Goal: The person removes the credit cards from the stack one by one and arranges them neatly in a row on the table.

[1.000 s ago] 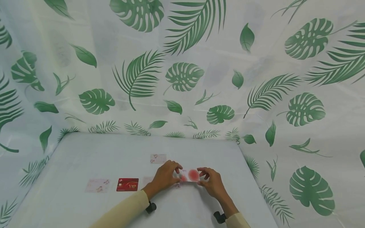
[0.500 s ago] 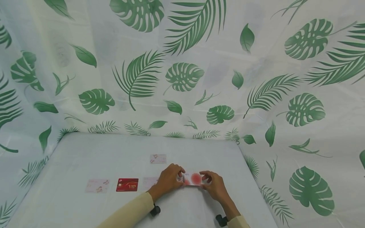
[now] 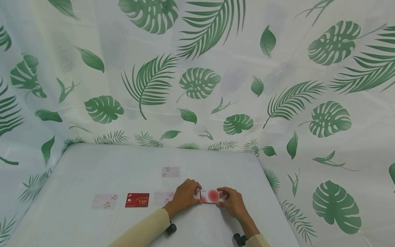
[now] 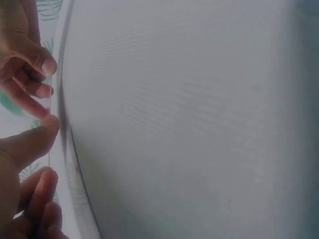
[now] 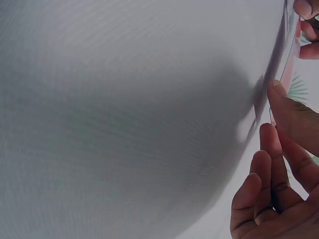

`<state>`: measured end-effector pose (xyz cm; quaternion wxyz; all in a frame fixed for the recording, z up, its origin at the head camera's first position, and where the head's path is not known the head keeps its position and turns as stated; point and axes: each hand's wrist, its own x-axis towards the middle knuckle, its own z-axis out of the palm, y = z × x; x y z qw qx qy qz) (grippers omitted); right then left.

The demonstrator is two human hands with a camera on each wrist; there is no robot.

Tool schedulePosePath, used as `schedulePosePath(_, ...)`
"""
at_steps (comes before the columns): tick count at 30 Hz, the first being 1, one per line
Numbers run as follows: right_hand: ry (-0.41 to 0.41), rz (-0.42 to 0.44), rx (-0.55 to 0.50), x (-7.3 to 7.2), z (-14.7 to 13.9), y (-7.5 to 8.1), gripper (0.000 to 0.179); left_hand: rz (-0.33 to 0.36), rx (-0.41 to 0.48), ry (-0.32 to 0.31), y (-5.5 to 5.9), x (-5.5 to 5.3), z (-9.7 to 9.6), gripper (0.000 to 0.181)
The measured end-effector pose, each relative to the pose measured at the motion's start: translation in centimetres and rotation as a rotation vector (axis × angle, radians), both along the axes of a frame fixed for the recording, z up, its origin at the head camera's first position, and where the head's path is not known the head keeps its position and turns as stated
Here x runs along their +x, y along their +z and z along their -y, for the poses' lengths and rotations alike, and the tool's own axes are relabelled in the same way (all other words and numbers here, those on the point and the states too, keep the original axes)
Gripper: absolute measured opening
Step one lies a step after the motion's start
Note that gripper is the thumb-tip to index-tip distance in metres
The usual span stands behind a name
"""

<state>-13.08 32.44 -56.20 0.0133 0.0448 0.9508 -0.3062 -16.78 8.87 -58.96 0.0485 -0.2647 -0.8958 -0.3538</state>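
A white card with a large red circle [image 3: 213,196] is held between both hands at the right of the table's middle. My left hand [image 3: 186,194] pinches its left end between thumb and fingers, and my right hand [image 3: 231,202] pinches the right end. In the right wrist view the card [image 5: 288,74] appears nearly edge-on, with a shadow on the cloth beside it. Only a thin line of it shows in the left wrist view, between the fingers. Left of my left hand lies a pale pink flowered card [image 3: 163,197], partly covered by that hand.
A red VIP card [image 3: 137,200] and another pale flowered card [image 3: 105,201] lie in a row to the left. One more pale card [image 3: 170,172] lies farther back. White cloth covers the table [image 3: 123,164], and a leaf-print curtain [image 3: 203,113] rises behind it.
Both hands have shifted slightly right and nearer, carrying the red-circle card with them. More of the pale card beside my left hand shows now. The other cards stay in place.
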Motion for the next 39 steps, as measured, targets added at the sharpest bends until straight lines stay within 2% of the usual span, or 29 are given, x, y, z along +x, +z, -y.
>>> schedulePosePath(16, -0.012, 0.024, 0.022, -0.15, 0.16, -0.72, 0.055, -0.002, -0.094, 0.022, -0.23, 0.19, -0.44, 0.041)
schedulePosePath(33, -0.018, 0.041, 0.021, -0.13, -0.17, -0.59, 0.051, 0.038, -0.107, 0.018, -0.45, 0.12, -0.78, 0.040)
schedulePosePath(39, -0.036, 0.026, 0.012, -0.21, 0.03, -0.38, 0.051, 0.007, -0.089, 0.016, -0.32, 0.12, -0.41, 0.042)
